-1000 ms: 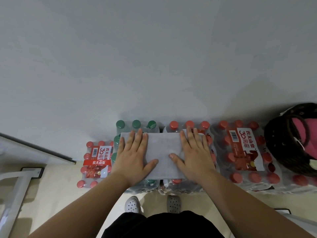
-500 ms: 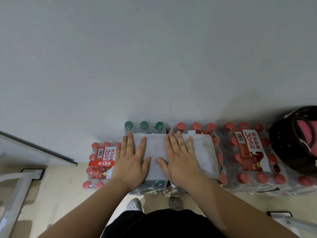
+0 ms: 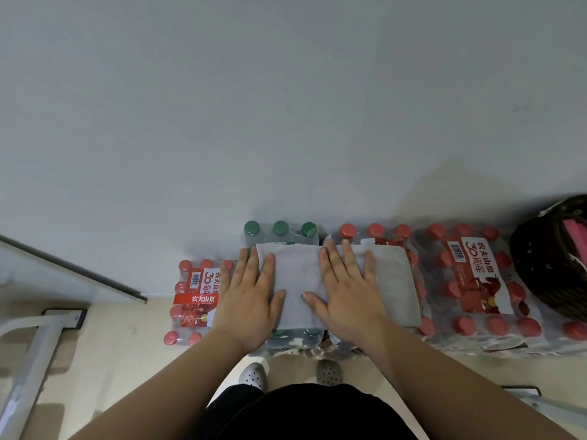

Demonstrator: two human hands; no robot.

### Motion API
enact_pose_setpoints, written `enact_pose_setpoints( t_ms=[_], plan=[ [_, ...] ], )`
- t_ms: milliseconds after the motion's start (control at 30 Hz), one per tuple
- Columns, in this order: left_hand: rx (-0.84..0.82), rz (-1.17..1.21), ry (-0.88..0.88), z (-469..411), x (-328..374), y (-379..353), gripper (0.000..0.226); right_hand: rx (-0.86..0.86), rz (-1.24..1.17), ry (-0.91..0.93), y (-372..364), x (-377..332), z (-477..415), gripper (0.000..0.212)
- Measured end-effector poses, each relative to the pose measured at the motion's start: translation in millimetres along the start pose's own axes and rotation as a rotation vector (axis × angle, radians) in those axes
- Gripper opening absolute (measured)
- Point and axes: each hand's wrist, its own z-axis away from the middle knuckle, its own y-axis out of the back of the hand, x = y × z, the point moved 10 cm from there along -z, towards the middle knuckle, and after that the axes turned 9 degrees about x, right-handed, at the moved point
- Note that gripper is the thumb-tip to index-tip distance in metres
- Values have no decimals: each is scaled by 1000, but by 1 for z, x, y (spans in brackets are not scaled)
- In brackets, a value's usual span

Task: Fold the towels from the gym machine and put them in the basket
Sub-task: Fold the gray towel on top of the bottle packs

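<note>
A folded grey towel [image 3: 395, 284] lies flat on top of shrink-wrapped packs of water bottles against the wall. My left hand [image 3: 249, 298] presses palm-down on the towel's left edge, fingers spread. My right hand [image 3: 347, 293] rests flat on the towel's middle, fingers apart. The towel's right part is uncovered. A dark wicker basket [image 3: 536, 268] stands at the far right on the bottle packs, with a pink towel [image 3: 576, 236] inside it.
Bottle packs with red caps [image 3: 476, 281] and green caps [image 3: 279, 228] line the white wall. A lower red-capped pack [image 3: 195, 296] sits on the floor at left. A white metal frame [image 3: 38, 341] stands at the far left. My shoes [image 3: 254, 374] show below.
Both hands slid over the towel: the right hand moved left toward its middle, baring the towel's right part, while the left hand went to the left edge. The view shifted slightly.
</note>
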Motion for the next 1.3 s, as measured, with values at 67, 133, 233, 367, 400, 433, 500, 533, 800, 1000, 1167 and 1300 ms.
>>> enact_pose_setpoints(
  t_ms=[67,133,233,367,400,433,500,533,800,1000,1167,1300],
  plan=[
    [-7,25,-2,-1,2,-1,74,-3,30,-1,-3,0,0,94],
    [-2,61,10,-1,2,-1,77,14,39,-18,-2,0,-1,95],
    [7,153,18,-2,4,5,80,6,40,-13,-5,0,0,94],
    [39,378,-13,0,12,25,78,46,16,-19,-2,0,0,95],
    [40,446,-16,0,14,29,78,37,8,-22,-3,0,0,96],
    [31,504,-11,0,15,33,78,30,3,-22,-4,0,0,97],
    [14,573,13,-1,14,38,80,18,-6,-18,-4,0,1,97],
    [10,593,22,-2,13,40,81,16,-18,-15,-3,0,1,97],
    [58,652,-51,-15,49,82,86,160,-494,-92,12,29,12,97],
    [28,535,-179,-29,134,102,85,240,-780,-297,20,102,47,87],
    [-85,308,-244,-40,210,68,78,264,-1156,-443,16,139,70,68],
    [-220,125,-289,-44,254,31,80,170,-1383,-424,10,149,78,61]
  ],
)
